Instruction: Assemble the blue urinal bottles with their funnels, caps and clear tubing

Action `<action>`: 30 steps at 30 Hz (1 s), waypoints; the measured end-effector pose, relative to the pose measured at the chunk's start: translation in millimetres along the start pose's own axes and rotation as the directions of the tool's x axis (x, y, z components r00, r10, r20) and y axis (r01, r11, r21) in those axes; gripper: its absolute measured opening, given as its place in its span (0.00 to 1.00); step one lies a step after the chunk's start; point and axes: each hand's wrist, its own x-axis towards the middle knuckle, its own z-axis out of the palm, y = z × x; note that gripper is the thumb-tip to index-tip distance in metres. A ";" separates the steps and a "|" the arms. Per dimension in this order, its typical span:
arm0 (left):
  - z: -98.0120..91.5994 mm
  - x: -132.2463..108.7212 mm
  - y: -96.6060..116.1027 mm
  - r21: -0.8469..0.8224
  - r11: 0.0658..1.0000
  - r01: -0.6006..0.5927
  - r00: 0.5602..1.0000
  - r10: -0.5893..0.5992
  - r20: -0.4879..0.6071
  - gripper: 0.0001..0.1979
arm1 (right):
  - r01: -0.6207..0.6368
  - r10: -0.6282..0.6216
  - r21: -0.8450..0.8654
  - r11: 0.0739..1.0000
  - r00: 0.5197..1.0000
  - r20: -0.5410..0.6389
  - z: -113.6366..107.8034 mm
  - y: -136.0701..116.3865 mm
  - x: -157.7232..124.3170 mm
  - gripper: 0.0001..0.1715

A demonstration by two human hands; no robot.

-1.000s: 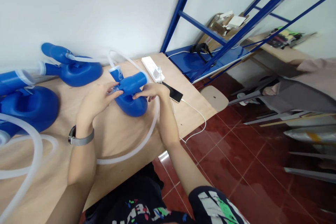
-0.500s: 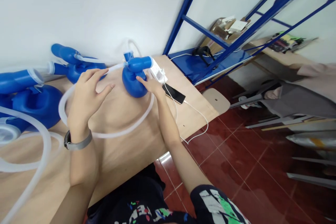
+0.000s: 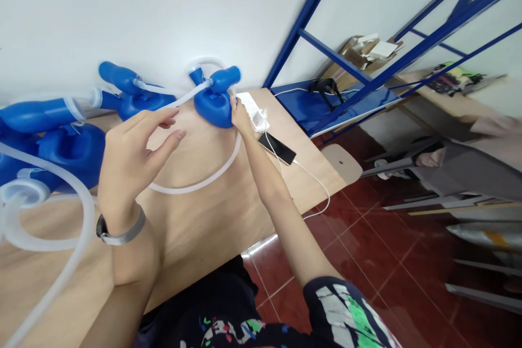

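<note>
My right hand (image 3: 241, 115) rests against the right side of a blue plastic bottle (image 3: 214, 107) that has a bent spout on top; the fingers look stretched along its side, partly hidden. A translucent hose (image 3: 191, 93) joins this bottle near the spout. My left hand (image 3: 132, 155), with a grey-banded watch (image 3: 122, 234) on its wrist, hovers above the table, thumb and fingers apart and nothing between them. Beyond it stands a second blue bottle (image 3: 142, 100). Another blue bottle (image 3: 75, 152) is at the left, with thick hose coils (image 3: 84, 212) before it.
Right of the bottle lie a white power strip (image 3: 250, 109) and a phone (image 3: 277, 148) on a cable. The wooden table (image 3: 204, 228) meets a white wall. A stool (image 3: 342, 163), blue metal frame (image 3: 304, 16) and cardboard box (image 3: 350, 57) are at the right.
The blue bottle has shifted back toward the wall and turned slightly. My right hand has slid from its front to its right side. My left hand stays raised; the view has moved a little.
</note>
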 end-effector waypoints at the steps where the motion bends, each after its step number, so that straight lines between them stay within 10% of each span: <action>1: -4.4 -2.1 4.9 -0.009 1.000 0.006 1.000 -0.006 -0.024 0.14 | -0.021 0.021 0.008 1.000 1.000 -0.021 -3.4 0.8 4.2 0.42; 5: -18.2 -10.1 18.4 -0.009 0.999 0.052 0.994 -0.053 -0.094 0.12 | -0.055 0.078 0.124 0.991 0.979 -0.188 -9.5 1.1 -8.1 0.42; 10: -19.9 -14.8 22.5 -0.034 0.999 0.029 0.994 -0.033 -0.103 0.12 | 0.249 -0.164 0.215 0.944 0.923 -0.349 12.0 -5.6 -94.4 0.46; 17: -16.4 -27.7 31.1 -0.105 0.994 -0.006 0.953 0.037 0.299 0.22 | 0.592 -0.588 0.006 0.806 0.799 0.123 54.0 1.4 -214.4 0.33; 21: -33.7 -58.1 18.0 0.021 0.999 0.024 0.874 -0.032 0.485 0.27 | 0.606 -0.569 -0.062 0.793 0.773 0.282 66.3 14.1 -233.1 0.32; 24: -65.8 -88.1 4.2 0.121 0.991 0.062 0.909 -0.106 0.403 0.30 | 0.548 -0.506 -0.118 0.828 0.821 0.264 63.5 30.2 -224.4 0.28; 27: -105.4 -111.2 -1.2 0.310 0.926 0.215 0.961 -0.257 0.101 0.31 | 0.506 -0.478 -0.147 0.850 0.857 0.192 52.5 55.4 -208.4 0.25; 30: -136.7 -120.9 -9.6 0.458 0.725 0.515 0.857 -0.448 -0.255 0.38 | 0.459 -0.446 -0.102 0.882 0.886 0.131 46.0 82.7 -197.8 0.22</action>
